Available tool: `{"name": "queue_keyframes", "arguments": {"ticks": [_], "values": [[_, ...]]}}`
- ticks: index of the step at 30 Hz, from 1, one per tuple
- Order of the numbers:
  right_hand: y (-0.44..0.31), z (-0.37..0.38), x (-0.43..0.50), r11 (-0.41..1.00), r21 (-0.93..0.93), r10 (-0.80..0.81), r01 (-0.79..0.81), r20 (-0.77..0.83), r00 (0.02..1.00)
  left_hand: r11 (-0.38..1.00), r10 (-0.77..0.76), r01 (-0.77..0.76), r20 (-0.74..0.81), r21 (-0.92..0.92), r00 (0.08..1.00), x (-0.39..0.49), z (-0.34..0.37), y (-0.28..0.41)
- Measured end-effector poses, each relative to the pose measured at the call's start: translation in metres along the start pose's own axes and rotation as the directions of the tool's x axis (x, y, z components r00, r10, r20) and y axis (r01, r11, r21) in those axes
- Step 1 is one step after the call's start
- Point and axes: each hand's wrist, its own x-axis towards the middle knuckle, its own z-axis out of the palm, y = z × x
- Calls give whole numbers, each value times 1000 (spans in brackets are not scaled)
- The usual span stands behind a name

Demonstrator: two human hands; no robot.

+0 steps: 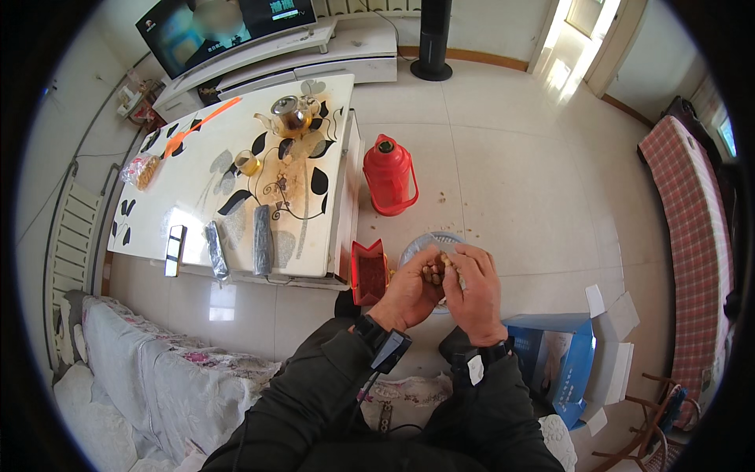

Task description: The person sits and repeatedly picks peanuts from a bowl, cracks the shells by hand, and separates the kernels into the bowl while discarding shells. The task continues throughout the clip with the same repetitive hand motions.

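Observation:
Several peanuts in their shells (432, 274) lie in the cupped palm of my left hand (408, 295), its fingers curled around them. My right hand (476, 289) meets it from the right and pinches one peanut (444, 258) between thumb and fingertips. Both hands are held over a round grey plastic basket (446, 237) on the floor, which they largely cover. Close to my left hand, on its left, stands an open red paper bag (370, 282) with reddish-brown contents or lining; which of these it is I cannot tell.
A red thermos flask (390, 177) stands on the floor beyond the bag. At left is a patterned table (236, 200) with a glass teapot (289, 118), a glass cup (246, 163) and a phone (175, 251). An open blue cardboard box (575, 371) sits at right. Small bits are scattered on the floor.

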Motion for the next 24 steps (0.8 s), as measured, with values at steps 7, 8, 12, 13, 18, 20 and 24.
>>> {"name": "queue_keyframes", "arguments": {"ticks": [7,8,12,13,18,20,24], "values": [[-1,-2,-2,989,84,116,-117,26,993,983,84,-67,-95,173,992,-6,13,1],[-2,-2,-2,989,73,126,-126,16,992,981,93,-75,-97,177,991,-6,14,1],[-5,0,0,985,101,145,-143,-11,989,980,113,-96,-90,175,990,-5,13,0],[-6,1,1,984,118,134,-131,-19,991,979,116,-97,-97,182,989,-5,13,-1],[-6,-2,1,980,103,170,-172,26,985,976,123,-109,-63,188,990,-7,13,-3],[-5,-4,1,979,107,175,-176,24,984,981,110,-98,-67,171,992,-8,16,-4],[-5,-8,2,981,105,159,-162,37,987,977,53,-43,-42,210,998,-11,22,-6]]}}
